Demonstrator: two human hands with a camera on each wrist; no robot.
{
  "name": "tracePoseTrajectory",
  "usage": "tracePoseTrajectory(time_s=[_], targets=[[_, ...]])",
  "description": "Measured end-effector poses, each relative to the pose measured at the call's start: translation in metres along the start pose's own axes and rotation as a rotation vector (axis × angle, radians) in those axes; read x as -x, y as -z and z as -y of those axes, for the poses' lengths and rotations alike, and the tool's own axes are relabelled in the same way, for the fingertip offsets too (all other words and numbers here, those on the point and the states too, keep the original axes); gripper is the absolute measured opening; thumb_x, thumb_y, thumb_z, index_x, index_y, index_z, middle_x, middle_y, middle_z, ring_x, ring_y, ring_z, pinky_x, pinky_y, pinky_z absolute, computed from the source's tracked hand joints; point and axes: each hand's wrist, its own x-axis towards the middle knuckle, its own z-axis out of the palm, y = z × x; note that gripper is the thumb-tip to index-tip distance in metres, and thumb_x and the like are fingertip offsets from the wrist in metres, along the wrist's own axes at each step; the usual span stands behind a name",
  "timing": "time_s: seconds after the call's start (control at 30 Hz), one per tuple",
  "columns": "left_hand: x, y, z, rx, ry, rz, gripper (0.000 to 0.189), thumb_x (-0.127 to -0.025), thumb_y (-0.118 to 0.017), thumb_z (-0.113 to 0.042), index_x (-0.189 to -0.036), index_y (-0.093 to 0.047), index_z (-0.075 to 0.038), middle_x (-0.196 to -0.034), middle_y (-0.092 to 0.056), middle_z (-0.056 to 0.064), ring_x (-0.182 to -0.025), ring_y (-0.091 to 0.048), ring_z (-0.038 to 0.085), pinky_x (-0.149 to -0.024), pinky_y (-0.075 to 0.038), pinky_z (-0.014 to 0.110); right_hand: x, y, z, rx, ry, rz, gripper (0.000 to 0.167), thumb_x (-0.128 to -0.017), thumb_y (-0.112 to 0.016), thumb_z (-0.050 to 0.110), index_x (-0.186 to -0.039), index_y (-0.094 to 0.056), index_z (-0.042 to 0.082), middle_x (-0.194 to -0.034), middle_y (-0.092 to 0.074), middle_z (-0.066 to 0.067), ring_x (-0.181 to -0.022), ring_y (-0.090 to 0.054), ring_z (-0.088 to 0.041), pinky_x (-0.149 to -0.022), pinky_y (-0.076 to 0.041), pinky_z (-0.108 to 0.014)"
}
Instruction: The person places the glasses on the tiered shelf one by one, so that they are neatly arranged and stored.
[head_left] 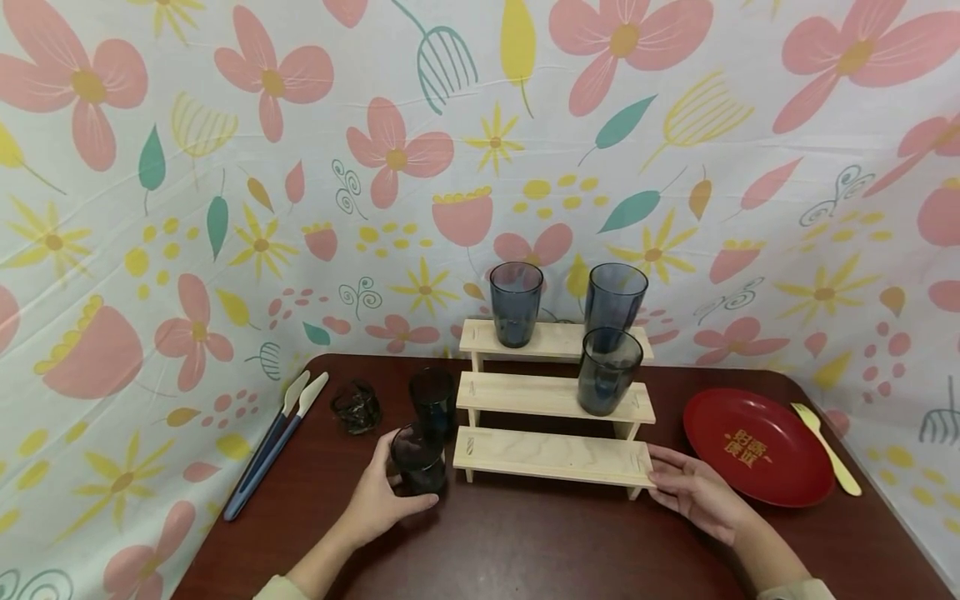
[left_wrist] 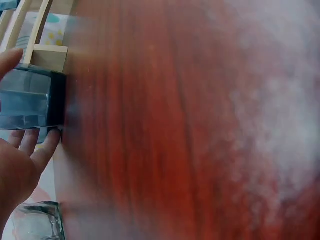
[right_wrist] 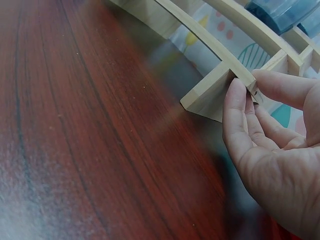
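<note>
My left hand [head_left: 385, 496] curls round a dark glass tumbler [head_left: 420, 467] standing on the table left of a three-step wooden rack [head_left: 551, 454]. In the left wrist view, the fingers [left_wrist: 47, 150] lie along the side of that tumbler [left_wrist: 30, 100], thumb on the other side. With thumb and fingers, my right hand [head_left: 693, 492] pinches the right end of the rack's lowest step, as the right wrist view shows on the step's edge [right_wrist: 240, 72]. Blue-grey glasses stand on the rack: two [head_left: 516, 304] on the top step, one [head_left: 609, 375] on the middle step.
Behind the held tumbler stands another dark glass [head_left: 432, 396], with a short wavy glass [head_left: 356, 408] to its left. Two blue-handled knives [head_left: 273, 450] lie at the table's left. To the right are a red plate [head_left: 708, 425] and a yellow fork [head_left: 832, 454]. Patterned cloth hangs behind.
</note>
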Motion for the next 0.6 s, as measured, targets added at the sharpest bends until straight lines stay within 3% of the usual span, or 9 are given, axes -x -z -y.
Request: tracePoseTrajectory(time_s=[0.4,0.6], targets=[[-0.0005,-0.0027,-0.0016,0.029,-0.057,-0.004,0.099,-0.071,-0.100,-0.018,-0.150,-0.042,-0.026,-0.135,-0.060,0.002,-0.128,-0.058,0.022,-0.094,-0.056,0.035,0.0003,-0.0005,0.0010,0.014,0.000,-0.005,0.041,-0.108,-0.047,-0.001,-0.144,-0.049,0.017,-0.132,-0.065,0.002,-0.114,-0.066,-0.016,-0.097,-0.054,-0.034],[0.0012,-0.0032,-0.0045,0.027,-0.056,0.001,0.098,-0.068,-0.101,-0.018,-0.147,-0.044,-0.026,-0.133,-0.061,0.002,-0.125,-0.060,0.022,-0.089,-0.058,0.033,-0.0005,0.0002,0.0011,0.020,-0.006,-0.012,0.041,-0.108,-0.048,0.000,-0.146,-0.048,0.016,-0.132,-0.065,0.003,-0.114,-0.066,-0.016,-0.097,-0.054,-0.034]])
